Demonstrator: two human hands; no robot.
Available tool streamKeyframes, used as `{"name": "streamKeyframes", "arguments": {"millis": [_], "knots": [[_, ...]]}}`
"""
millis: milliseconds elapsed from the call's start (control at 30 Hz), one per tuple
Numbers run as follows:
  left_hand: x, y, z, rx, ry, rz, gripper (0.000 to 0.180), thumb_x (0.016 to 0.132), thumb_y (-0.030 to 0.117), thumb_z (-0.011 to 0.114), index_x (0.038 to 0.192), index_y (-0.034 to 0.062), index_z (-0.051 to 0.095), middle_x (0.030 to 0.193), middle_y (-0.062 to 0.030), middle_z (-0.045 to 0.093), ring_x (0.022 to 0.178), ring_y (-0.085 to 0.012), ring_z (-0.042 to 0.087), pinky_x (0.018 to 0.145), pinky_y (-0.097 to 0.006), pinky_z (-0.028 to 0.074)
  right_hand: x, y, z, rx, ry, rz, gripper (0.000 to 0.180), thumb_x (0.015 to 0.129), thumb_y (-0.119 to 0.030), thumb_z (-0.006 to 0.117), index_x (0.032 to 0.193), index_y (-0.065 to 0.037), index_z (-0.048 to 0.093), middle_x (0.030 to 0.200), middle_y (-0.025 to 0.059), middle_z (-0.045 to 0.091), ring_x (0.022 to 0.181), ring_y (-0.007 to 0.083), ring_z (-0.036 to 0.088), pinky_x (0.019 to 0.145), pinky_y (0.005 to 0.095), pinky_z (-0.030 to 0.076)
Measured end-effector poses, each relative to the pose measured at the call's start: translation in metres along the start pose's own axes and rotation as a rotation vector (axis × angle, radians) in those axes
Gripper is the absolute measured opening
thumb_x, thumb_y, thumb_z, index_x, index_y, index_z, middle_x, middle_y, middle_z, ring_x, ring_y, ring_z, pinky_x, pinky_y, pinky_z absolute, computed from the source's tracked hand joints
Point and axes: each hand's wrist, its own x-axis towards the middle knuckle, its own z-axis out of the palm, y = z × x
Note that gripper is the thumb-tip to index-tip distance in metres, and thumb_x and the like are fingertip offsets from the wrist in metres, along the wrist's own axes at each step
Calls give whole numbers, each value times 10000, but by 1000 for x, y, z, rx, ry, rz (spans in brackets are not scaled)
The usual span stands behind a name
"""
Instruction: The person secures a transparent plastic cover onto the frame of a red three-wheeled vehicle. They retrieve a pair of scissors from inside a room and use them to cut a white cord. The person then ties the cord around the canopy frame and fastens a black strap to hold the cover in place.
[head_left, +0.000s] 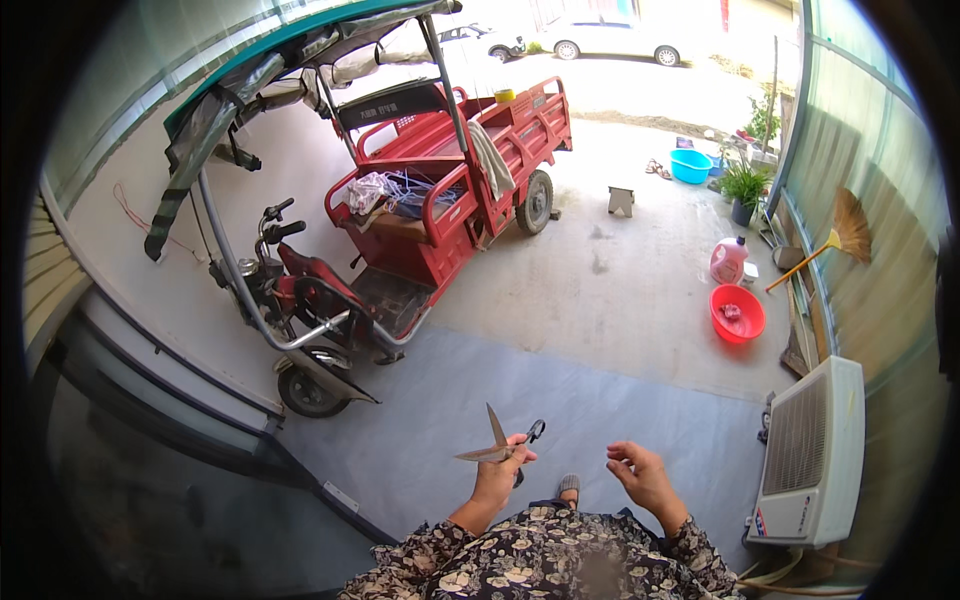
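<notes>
My left hand (497, 478) is closed around a pair of scissors (488, 454) in front of my body. The two blades point up and to the left and stand apart, and a black handle loop shows above my fingers. To the right, my right hand (644, 474) is held in the air with its fingers loosely bent and apart, nothing in them. Below both hands are my dark flowered sleeves and clothing, and one shoe (569, 489) shows on the floor between them.
A red cargo tricycle (420, 245) with a canopy stands ahead on the left. On the right are an air-conditioner unit (812, 455), a red basin (737, 335), a pink jug (729, 262) and a broom (830, 240). Farther off are a small stool (620, 201), a blue basin (690, 172) and potted plants (742, 188).
</notes>
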Motion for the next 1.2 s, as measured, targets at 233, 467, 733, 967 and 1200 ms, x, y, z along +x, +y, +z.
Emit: {"name": "streamKeyframes", "arguments": {"millis": [233,467,733,967,1200], "knots": [[139,52,76,22,-151,-144,337,924,347,594,1179,127,597,917,73,536,847,-40,464,661,-215,410,151,-8,-32,-125,34,-204,252,796,-69,678,1037,-33,612,936,138,636,859,291,629,735,351,503],[285,89,138,-147,-209,-83,371,942,347,561,1243,133,544,1093,22,538,989,-95,484,725,-295,450,315,15,-60,-108,-131,-370,362,774,-136,705,1091,-33,563,995,139,622,911,332,604,770,395,488],[431,164,187,-364,25,-188,353,942,328,566,1240,140,555,1098,28,535,977,-133,494,743,-322,471,518,23,-119,-207,-114,-536,420,735,-211,731,1084,-61,552,1058,118,588,947,299,567,771,397,440],[537,194,183,-388,148,-138,311,966,311,518,1214,123,528,1189,-16,479,1028,-181,459,780,-383,475,649,37,-109,-246,-352,-610,632,740,-334,726,1242,-55,463,1133,162,548,1005,336,553,799,412,443],[682,221,167,-364,-6,-127,290,966,336,511,1143,123,597,1174,10,517,1047,-197,439,819,-339,433,799,51,-106,-57,-568,-520,680,715,-345,753,1286,-144,443,1112,161,556,1016,359,545,831,423,459]]}}
